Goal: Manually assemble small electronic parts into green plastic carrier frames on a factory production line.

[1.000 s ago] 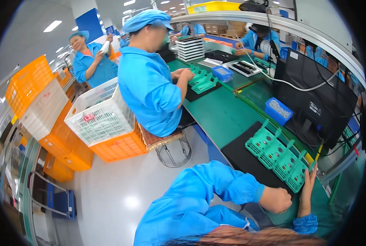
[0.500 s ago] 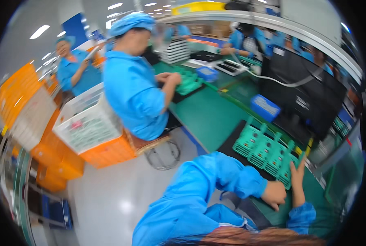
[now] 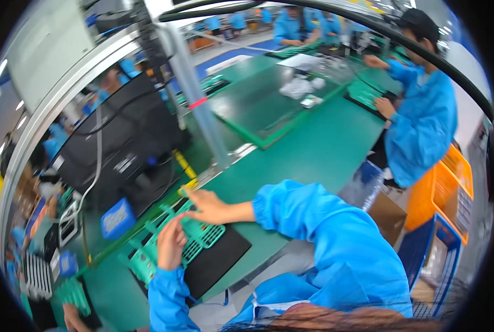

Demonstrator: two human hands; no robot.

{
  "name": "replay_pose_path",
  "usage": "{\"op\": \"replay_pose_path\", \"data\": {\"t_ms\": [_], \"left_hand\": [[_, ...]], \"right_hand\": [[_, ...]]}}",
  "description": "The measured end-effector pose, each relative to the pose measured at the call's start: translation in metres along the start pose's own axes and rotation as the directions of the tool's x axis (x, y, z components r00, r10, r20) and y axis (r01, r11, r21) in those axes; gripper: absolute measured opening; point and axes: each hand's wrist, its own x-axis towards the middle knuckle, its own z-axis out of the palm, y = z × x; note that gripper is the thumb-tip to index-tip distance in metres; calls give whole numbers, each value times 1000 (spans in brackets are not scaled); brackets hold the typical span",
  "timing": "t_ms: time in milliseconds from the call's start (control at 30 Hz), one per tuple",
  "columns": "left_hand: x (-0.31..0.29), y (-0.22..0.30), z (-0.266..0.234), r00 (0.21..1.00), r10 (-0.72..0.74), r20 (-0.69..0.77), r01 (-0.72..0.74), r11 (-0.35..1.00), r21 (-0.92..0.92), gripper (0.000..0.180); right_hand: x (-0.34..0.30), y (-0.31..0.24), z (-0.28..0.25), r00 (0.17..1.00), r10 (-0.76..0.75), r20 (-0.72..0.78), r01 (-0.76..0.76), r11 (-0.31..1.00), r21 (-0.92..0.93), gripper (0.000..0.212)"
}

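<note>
A row of green plastic frames (image 3: 207, 235) with slotted ends lies on a black mat (image 3: 220, 261) at the bench edge. Over the row is my left hand (image 3: 170, 246), its fingers curled and the tips drawn together. Anything small between them is too blurred to make out. My right hand (image 3: 209, 208) reaches in from the right across the end frame, index finger stretched toward the far side and the other fingers low over the plastic. The two hands nearly meet at the fingertips and hide part of the frames.
Behind the frames stand a blue box (image 3: 118, 218) and a black monitor (image 3: 122, 144). A grey post (image 3: 194, 94) rises from the green bench (image 3: 296, 160). At right a co-worker (image 3: 421, 119) handles green parts, near orange crates (image 3: 430, 191). Another person's hand (image 3: 74, 318) shows at lower left.
The view has swung to the right, bringing in the post and the right-hand co-worker. My left hand has moved from beside the row's near end to over the frames; my right hand stays by the end frame.
</note>
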Motion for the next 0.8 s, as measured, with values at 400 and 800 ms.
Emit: {"op": "replay_pose_path", "data": {"t_ms": [400, 800], "left_hand": [[-15, 4, 8, 989, -22, 147, 106, 798, -593, 53], [-18, 2, 13, 972, -62, 226, 179, 821, -543, 60]], "right_hand": [[-17, -57, -51, 655, -753, 67, 735, 655, 174, 36], [-20, -47, -52, 653, -741, 160, 725, 672, 154, 32]]}}
